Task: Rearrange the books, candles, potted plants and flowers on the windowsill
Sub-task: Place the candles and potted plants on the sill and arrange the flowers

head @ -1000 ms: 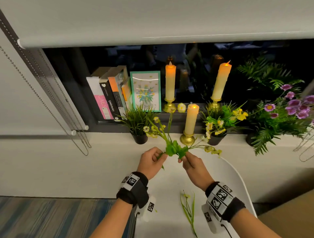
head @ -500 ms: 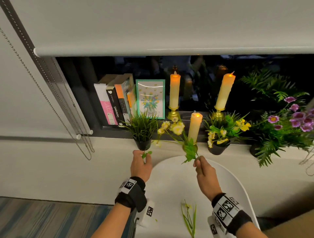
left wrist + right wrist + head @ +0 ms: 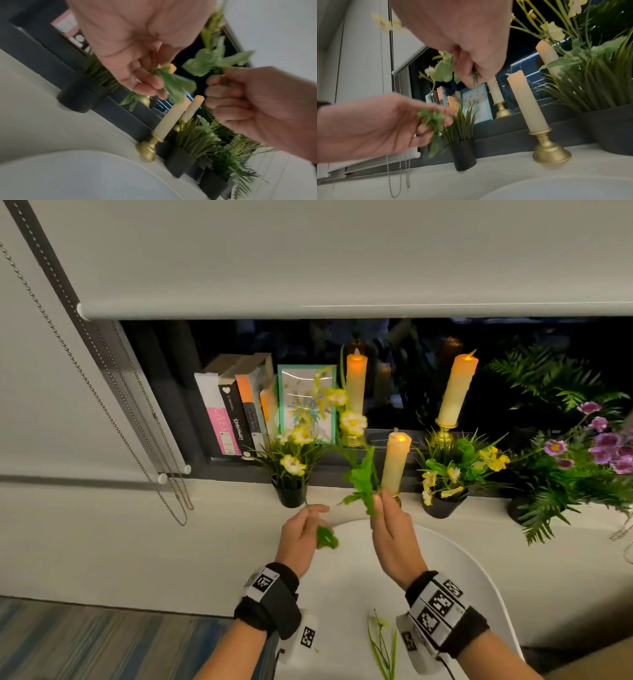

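- Flowers: yellow sprig (image 3: 346, 436) pinched upright in right hand (image 3: 390, 537); leafy stem (image 3: 325, 537) pinched in left hand (image 3: 299, 537).
- Step: likely planting stems.
- Next: guide a stem into grass pot (image 3: 291, 496), windowsill (image 3: 222, 501) front edge.

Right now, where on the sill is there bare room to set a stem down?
Bare sill left of the grass pot, toward the blind chain. Narrow gap between that pot and the front candle. Right side is crowded: yellow-flower pot, then purple flowers.
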{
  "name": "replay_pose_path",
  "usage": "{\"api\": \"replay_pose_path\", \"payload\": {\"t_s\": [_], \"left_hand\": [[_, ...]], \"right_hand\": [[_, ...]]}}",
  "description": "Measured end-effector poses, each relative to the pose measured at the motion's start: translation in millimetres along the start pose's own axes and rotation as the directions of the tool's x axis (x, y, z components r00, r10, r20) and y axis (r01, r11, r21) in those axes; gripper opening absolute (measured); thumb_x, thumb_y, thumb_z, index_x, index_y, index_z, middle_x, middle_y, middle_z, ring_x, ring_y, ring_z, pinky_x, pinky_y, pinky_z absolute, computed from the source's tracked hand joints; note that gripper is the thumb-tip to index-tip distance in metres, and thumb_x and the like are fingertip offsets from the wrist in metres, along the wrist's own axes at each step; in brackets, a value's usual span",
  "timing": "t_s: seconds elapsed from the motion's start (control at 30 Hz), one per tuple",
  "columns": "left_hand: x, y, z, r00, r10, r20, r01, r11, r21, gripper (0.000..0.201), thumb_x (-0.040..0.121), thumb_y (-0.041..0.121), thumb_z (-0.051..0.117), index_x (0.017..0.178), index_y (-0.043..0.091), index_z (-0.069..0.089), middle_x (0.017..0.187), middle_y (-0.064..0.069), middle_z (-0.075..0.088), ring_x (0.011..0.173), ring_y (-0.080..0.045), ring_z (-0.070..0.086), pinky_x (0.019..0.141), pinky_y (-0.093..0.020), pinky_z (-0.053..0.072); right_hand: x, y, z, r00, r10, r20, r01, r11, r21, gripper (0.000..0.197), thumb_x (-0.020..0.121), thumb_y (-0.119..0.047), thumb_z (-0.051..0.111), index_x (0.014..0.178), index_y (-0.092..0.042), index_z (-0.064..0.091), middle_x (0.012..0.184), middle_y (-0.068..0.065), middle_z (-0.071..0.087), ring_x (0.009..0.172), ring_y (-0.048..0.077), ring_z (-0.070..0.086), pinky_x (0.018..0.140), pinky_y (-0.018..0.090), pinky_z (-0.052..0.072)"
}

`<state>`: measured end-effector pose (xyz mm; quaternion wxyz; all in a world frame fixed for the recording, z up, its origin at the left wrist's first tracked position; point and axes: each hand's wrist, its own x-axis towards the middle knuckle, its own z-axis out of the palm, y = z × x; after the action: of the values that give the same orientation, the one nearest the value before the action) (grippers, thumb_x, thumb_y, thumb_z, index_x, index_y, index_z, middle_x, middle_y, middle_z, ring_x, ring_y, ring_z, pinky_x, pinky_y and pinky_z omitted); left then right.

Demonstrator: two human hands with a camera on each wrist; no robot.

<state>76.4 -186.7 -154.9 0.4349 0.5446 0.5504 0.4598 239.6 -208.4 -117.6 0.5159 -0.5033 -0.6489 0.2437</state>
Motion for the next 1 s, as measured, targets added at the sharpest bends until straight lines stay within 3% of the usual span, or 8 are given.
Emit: {"api": "replay_pose_path", "payload": {"t_s": [0.13, 0.3, 0.43, 0.57, 0.67, 0.8, 0.9, 1.0], "left_hand": [[-11.5, 17.7, 19.9, 0.978, 0.096, 0.188, -0.093, 0.995, -0.025, 0.025, 0.100, 0.012, 0.041, 0.106, 0.006, 0.065, 0.087, 0.008, 0.067, 0.072, -0.002, 0.058, 0.068, -0.021, 0.049], [-7.4, 19.4, 25.5, 0.982, 0.090, 0.163, -0.080, 0.995, -0.067, 0.024, 0.090, 0.029, 0.048, 0.107, 0.019, 0.062, 0.101, -0.006, 0.068, 0.091, -0.013, 0.066, 0.085, -0.032, 0.055], [-2.4, 18.3, 22.7, 0.973, 0.125, 0.195, -0.136, 0.990, 0.043, 0.019, 0.096, 0.007, 0.048, 0.091, 0.016, 0.064, 0.103, -0.008, 0.063, 0.076, 0.002, 0.062, 0.074, -0.018, 0.050], [-1.5, 19.2, 26.4, 0.980, 0.110, 0.167, -0.124, 0.989, 0.081, 0.016, 0.095, 0.009, 0.051, 0.085, 0.010, 0.064, 0.095, -0.012, 0.065, 0.074, -0.012, 0.062, 0.077, -0.038, 0.056], [-0.4, 20.4, 26.6, 0.985, 0.098, 0.138, -0.104, 0.994, 0.036, 0.013, 0.092, 0.006, 0.055, 0.090, 0.002, 0.068, 0.083, -0.011, 0.067, 0.070, -0.016, 0.063, 0.070, -0.037, 0.055], [-1.0, 31.5, 20.1, 0.988, 0.109, 0.111, -0.106, 0.994, -0.032, 0.011, 0.083, -0.003, 0.063, 0.075, 0.002, 0.067, 0.064, -0.015, 0.063, 0.057, -0.019, 0.060, 0.058, -0.030, 0.052], [-1.6, 35.6, 15.6, 0.979, 0.153, 0.135, -0.153, 0.988, -0.009, 0.007, 0.079, -0.001, 0.069, 0.072, -0.002, 0.069, 0.074, -0.023, 0.060, 0.061, -0.019, 0.058, 0.059, -0.028, 0.050], [0.8, 35.1, 11.1, 0.974, 0.182, 0.137, -0.188, 0.982, 0.033, 0.014, 0.077, 0.001, 0.072, 0.068, 0.011, 0.070, 0.075, -0.008, 0.060, 0.066, -0.008, 0.059, 0.063, -0.018, 0.046]], "right_hand": [[-0.3, -1.7, 12.1, 0.996, 0.043, 0.077, -0.041, 0.999, -0.027, 0.025, 0.102, -0.022, 0.032, 0.082, -0.012, 0.042, 0.062, -0.008, 0.042, 0.055, 0.005, 0.043, 0.052, 0.022, 0.033], [-7.8, 0.1, 17.4, 0.979, -0.032, 0.201, 0.046, 0.997, -0.067, 0.016, 0.101, -0.014, 0.036, 0.095, -0.012, 0.050, 0.074, -0.013, 0.051, 0.067, 0.001, 0.051, 0.059, 0.010, 0.036], [-6.5, 19.1, 16.7, 0.967, -0.004, 0.256, 0.066, 0.969, -0.237, 0.024, 0.099, -0.011, 0.039, 0.114, -0.013, 0.057, 0.084, 0.000, 0.043, 0.071, 0.004, 0.043, 0.063, 0.015, 0.034], [-3.8, 24.3, 12.4, 0.940, 0.039, 0.339, 0.037, 0.976, -0.216, 0.021, 0.097, -0.010, 0.038, 0.108, -0.014, 0.056, 0.088, -0.004, 0.044, 0.078, 0.013, 0.043, 0.074, 0.027, 0.036], [-2.2, 24.7, 7.2, 0.902, 0.120, 0.414, 0.041, 0.932, -0.361, 0.028, 0.097, -0.023, 0.030, 0.112, -0.030, 0.053, 0.096, -0.017, 0.041, 0.092, 0.017, 0.038, 0.080, 0.034, 0.031], [1.3, 27.6, 5.9, 0.868, 0.075, 0.490, 0.031, 0.978, -0.205, 0.034, 0.092, -0.029, 0.035, 0.090, -0.007, 0.060, 0.094, 0.005, 0.046, 0.084, 0.018, 0.046, 0.076, 0.028, 0.039], [2.7, 31.0, 7.3, 0.875, 0.015, 0.484, 0.046, 0.992, -0.115, 0.026, 0.091, -0.024, 0.047, 0.084, -0.005, 0.063, 0.088, 0.004, 0.058, 0.076, 0.003, 0.054, 0.070, 0.012, 0.041], [7.6, 35.9, 10.2, 0.891, -0.020, 0.453, 0.101, 0.982, -0.157, 0.010, 0.087, -0.010, 0.059, 0.092, -0.008, 0.067, 0.092, 0.003, 0.062, 0.076, 0.005, 0.055, 0.069, 0.009, 0.040]]}}
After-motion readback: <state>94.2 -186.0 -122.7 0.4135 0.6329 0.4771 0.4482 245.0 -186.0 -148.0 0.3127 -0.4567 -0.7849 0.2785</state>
